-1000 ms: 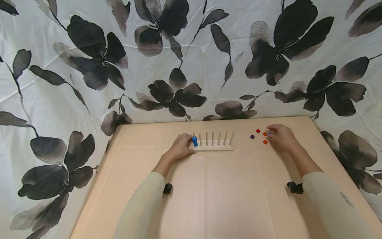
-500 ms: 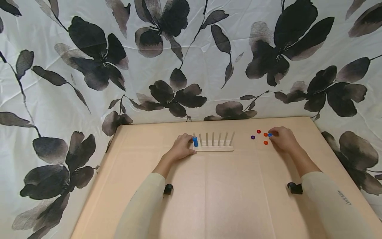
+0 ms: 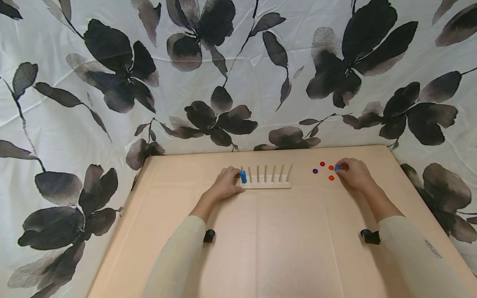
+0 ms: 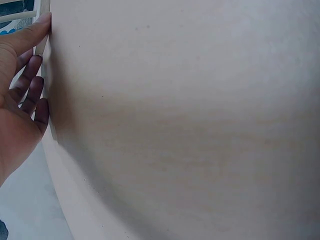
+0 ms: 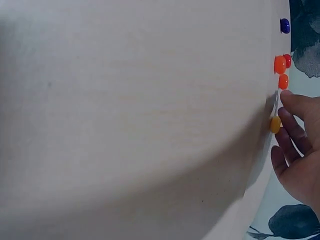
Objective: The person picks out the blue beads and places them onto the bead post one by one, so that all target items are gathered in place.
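In the head view, my left hand (image 3: 225,183) holds the left end of a wooden peg rack (image 3: 266,186). Several thin upright pegs stand along it. Blue beads (image 3: 243,176) are stacked on the leftmost peg. Farther right, my right hand (image 3: 355,173) pinches a blue bead (image 3: 337,168) between thumb and finger; the right wrist view does not show that bead. A yellow bead (image 5: 275,124) lies by the right fingers in the right wrist view, hidden in the head view. In the left wrist view, the left thumb (image 4: 31,36) presses the rack's front edge.
Left of the right hand lie a red bead (image 3: 322,164), a purple bead (image 3: 315,171), an orange bead (image 3: 331,167) and another orange bead (image 3: 331,178). The light wooden table (image 3: 283,240) meets a floral cloth (image 3: 261,82) behind.
My right hand has shifted slightly toward me, and the blue bead at its fingertips shows more fully and looks turned. The left hand has stayed at the peg rack.
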